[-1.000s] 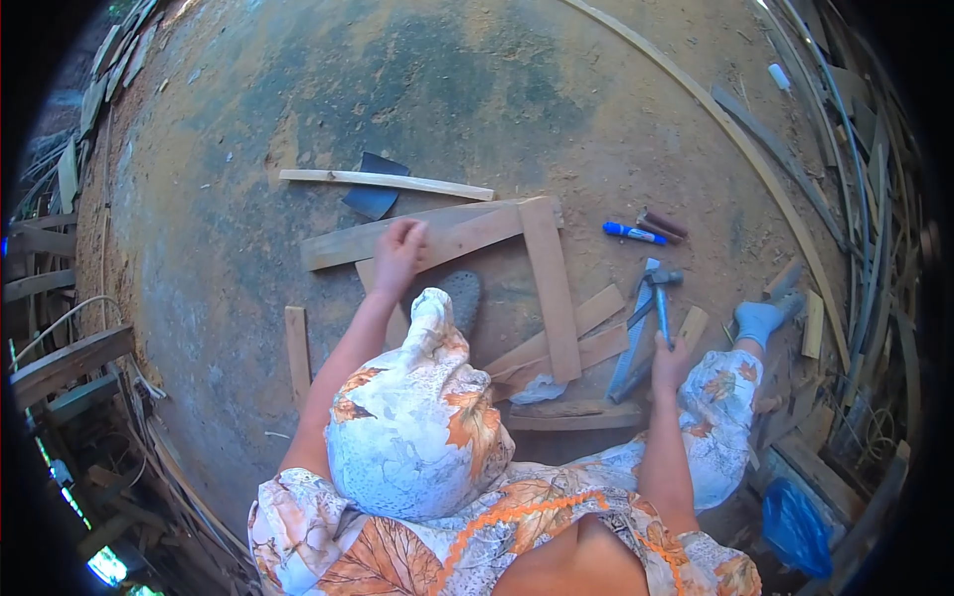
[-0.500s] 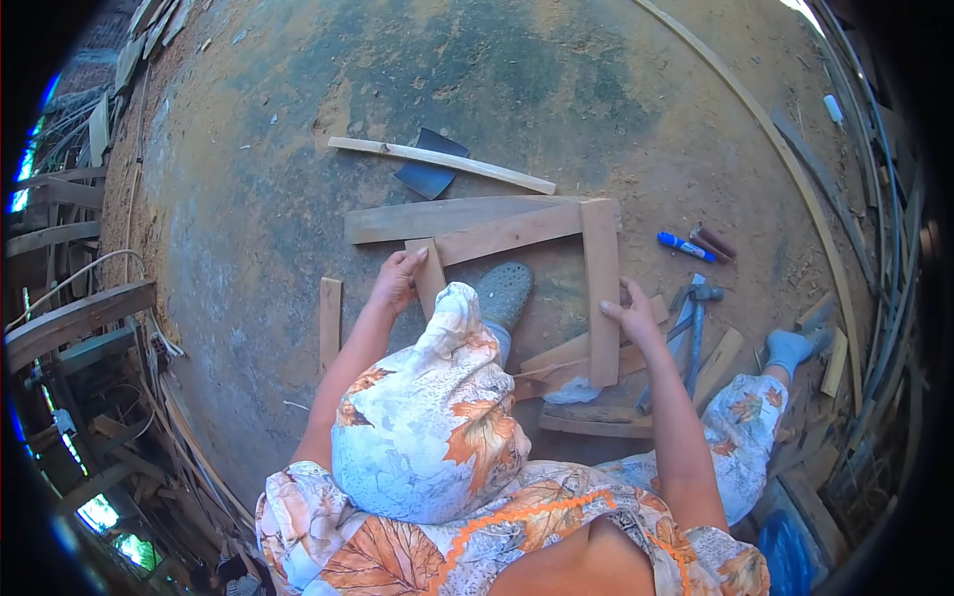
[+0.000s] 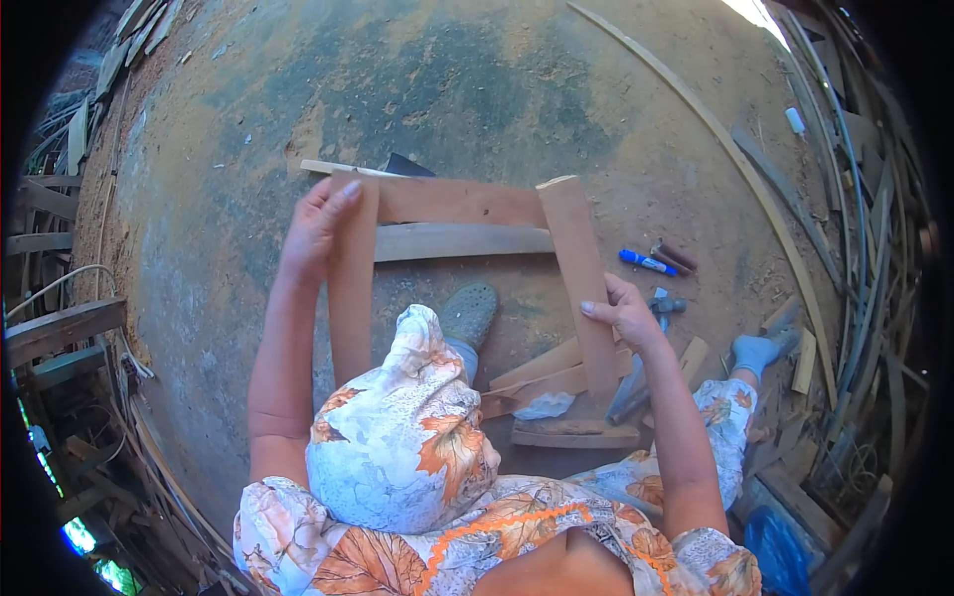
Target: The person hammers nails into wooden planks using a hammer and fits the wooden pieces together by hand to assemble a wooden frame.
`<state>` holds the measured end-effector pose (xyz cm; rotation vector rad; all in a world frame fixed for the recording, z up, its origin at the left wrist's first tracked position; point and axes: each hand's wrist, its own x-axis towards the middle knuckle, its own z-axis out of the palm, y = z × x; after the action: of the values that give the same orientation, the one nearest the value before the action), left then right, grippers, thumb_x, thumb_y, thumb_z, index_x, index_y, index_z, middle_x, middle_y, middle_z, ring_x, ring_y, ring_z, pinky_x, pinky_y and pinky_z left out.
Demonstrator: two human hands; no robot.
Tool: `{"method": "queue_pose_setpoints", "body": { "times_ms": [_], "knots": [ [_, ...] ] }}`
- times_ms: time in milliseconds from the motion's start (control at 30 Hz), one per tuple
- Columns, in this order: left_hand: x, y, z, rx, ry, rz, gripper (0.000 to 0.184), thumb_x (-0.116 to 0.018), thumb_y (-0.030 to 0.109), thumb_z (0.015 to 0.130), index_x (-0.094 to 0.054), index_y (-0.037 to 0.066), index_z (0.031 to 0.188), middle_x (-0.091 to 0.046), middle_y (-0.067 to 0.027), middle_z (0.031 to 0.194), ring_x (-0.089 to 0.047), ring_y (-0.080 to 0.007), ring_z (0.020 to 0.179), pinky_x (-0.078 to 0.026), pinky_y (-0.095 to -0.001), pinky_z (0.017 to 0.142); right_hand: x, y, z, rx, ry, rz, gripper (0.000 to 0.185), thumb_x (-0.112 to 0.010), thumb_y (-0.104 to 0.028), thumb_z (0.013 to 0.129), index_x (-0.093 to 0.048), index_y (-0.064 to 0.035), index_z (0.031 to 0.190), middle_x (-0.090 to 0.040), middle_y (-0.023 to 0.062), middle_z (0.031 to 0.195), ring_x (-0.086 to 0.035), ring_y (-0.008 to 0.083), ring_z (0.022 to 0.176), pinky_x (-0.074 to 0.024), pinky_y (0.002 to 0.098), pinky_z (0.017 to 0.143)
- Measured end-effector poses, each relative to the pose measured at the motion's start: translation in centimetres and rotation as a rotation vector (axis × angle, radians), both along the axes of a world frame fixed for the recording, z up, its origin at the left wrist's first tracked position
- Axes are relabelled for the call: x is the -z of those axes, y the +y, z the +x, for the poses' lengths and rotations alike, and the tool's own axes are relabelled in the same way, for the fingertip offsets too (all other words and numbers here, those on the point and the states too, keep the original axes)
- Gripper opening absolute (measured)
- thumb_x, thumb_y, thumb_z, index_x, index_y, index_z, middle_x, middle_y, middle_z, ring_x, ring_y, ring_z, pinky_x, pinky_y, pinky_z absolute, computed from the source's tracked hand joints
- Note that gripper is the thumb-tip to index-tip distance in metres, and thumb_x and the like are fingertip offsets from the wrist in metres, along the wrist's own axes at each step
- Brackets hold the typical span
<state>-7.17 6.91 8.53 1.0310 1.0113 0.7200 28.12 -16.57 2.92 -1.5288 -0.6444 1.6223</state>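
Note:
A three-sided wooden frame (image 3: 462, 202) is raised over the floor, with one crosspiece between two side boards. My left hand (image 3: 320, 223) is closed round the upper part of its left board. On the outer edge of the right board, around mid-length, my right hand (image 3: 623, 310) grips with thumb and fingers. Behind the opening lies a grey-brown board (image 3: 462, 241) on the floor. The hammer (image 3: 667, 305) rests just right of my right hand, partly hidden by it.
A blue marker (image 3: 647, 262) and brown cylinders (image 3: 676, 258) lie right of the frame. Wood offcuts (image 3: 542, 373) and a thick block (image 3: 574, 434) are near my legs. A long strip (image 3: 735, 149) curves along the right. Wood piles line both sides.
The frame has been lifted off the floor and turned. Both hands now hold its side boards. The hammer, in my right hand a second ago, lies on the floor.

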Motion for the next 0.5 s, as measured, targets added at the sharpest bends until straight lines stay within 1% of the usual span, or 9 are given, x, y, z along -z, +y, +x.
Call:
{"method": "queue_pose_setpoints", "body": {
  "times_ms": [133, 167, 233, 267, 333, 367, 400, 467, 500],
  "knots": [
    [-5.4, 4.6, 1.3, 0.075, -0.161, 0.104, 0.028, -0.066, 0.024, 0.09, -0.061, 0.006, 0.11, -0.067, -0.0019, 0.095, -0.063, -0.0085, 0.079, -0.053, -0.0243, 0.07, -5.7, 1.3, 2.2, 0.072, -0.082, 0.21, 0.04, -0.07, -0.008, 0.081, -0.058, -0.0011, 0.119, -0.065, 0.0032, 0.104, -0.061, 0.0112, 0.095, -0.0485, 0.0282, 0.084],
    [-6.8, 5.3, 2.0, 0.077, -0.169, 0.102, 0.028, -0.066, 0.024, 0.09, -0.061, 0.006, 0.11, -0.067, -0.0019, 0.095, -0.063, -0.0085, 0.079, -0.053, -0.0243, 0.07, -7.4, 1.3, 2.9, 0.186, -0.121, 0.27, 0.039, -0.07, -0.007, 0.08, -0.059, -0.0016, 0.118, -0.066, 0.0043, 0.104, -0.062, 0.0121, 0.095, -0.0487, 0.0287, 0.085],
    [-9.3, 6.1, 4.0, 0.084, -0.203, 0.432, 0.035, -0.07, 0.019, 0.086, -0.06, 0.005, 0.115, -0.067, -0.004, 0.1, -0.064, -0.0109, 0.085, -0.054, -0.0259, 0.075, -9.1, 0.9, 4.7, 0.305, -0.166, 0.334, 0.038, -0.07, -0.006, 0.08, -0.059, -0.0021, 0.117, -0.066, 0.0053, 0.104, -0.063, 0.013, 0.095, -0.0489, 0.0292, 0.086],
    [-10.1, 6.1, 5.3, 0.088, -0.21, 0.433, 0.035, -0.07, 0.019, 0.086, -0.06, 0.005, 0.115, -0.067, -0.004, 0.1, -0.064, -0.0109, 0.085, -0.054, -0.0259, 0.075, -9.5, 0.4, 6.0, 0.299, -0.257, 0.381, 0.037, -0.069, -0.004, 0.08, -0.059, -0.0022, 0.116, -0.067, 0.0061, 0.104, -0.063, 0.0138, 0.095, -0.0493, 0.0297, 0.086],
    [-11.1, 5.9, 7.8, 0.229, -0.259, 0.809, 0.044, -0.073, 0.014, 0.082, -0.056, 0.005, 0.122, -0.065, -0.0056, 0.107, -0.064, -0.014, 0.094, -0.054, -0.0288, 0.081, -9.9, -0.1, 7.0, 0.303, -0.358, 0.429, 0.035, -0.069, -0.002, 0.08, -0.06, -0.0024, 0.114, -0.067, 0.0068, 0.103, -0.064, 0.0146, 0.096, -0.0497, 0.0302, 0.086],
    [-11.4, 5.7, 8.3, 0.334, -0.133, 0.906, 0.051, -0.07, 0.005, 0.082, -0.051, 0.007, 0.129, -0.061, -0.006, 0.117, -0.059, -0.0161, 0.107, -0.048, -0.0299, 0.092, -10.0, -0.3, 7.2, 0.315, -0.399, 0.43, 0.034, -0.067, 0.0, 0.08, -0.06, -0.0022, 0.114, -0.068, 0.0067, 0.103, -0.064, 0.0149, 0.096, -0.0499, 0.03, 0.086],
    [-11.3, 5.3, 9.0, 0.347, -0.155, 0.915, 0.051, -0.07, 0.005, 0.082, -0.051, 0.007, 0.129, -0.061, -0.006, 0.117, -0.059, -0.0161, 0.107, -0.048, -0.0299, 0.092, -10.1, -0.6, 7.5, 0.334, -0.446, 0.434, 0.033, -0.066, 0.002, 0.08, -0.06, -0.0021, 0.113, -0.068, 0.0066, 0.102, -0.064, 0.0152, 0.097, -0.0501, 0.0299, 0.086],
    [-10.8, 4.6, 10.8, 0.41, 0.043, 1.216, 0.052, -0.07, 0.001, 0.081, -0.051, 0.008, 0.129, -0.059, -0.0053, 0.12, -0.058, -0.016, 0.107, -0.048, -0.0305, 0.092, -8.3, -1.4, 8.1, 0.379, -0.453, 0.429, 0.034, -0.065, 0.003, 0.081, -0.059, -0.002, 0.114, -0.068, 0.0065, 0.103, -0.064, 0.0151, 0.097, -0.0502, 0.0298, 0.087],
    [-10.5, 4.9, 11.2, 0.46, 0.042, 1.249, 0.053, -0.07, -0.001, 0.08, -0.05, 0.007, 0.129, -0.059, -0.0049, 0.121, -0.058, -0.0156, 0.107, -0.048, -0.0313, 0.093, -7.2, -1.8, 8.4, 0.402, -0.436, 0.419, 0.035, -0.064, 0.005, 0.081, -0.059, -0.0019, 0.115, -0.067, 0.0064, 0.103, -0.064, 0.0151, 0.098, -0.0503, 0.0297, 0.087]
  ]
}}
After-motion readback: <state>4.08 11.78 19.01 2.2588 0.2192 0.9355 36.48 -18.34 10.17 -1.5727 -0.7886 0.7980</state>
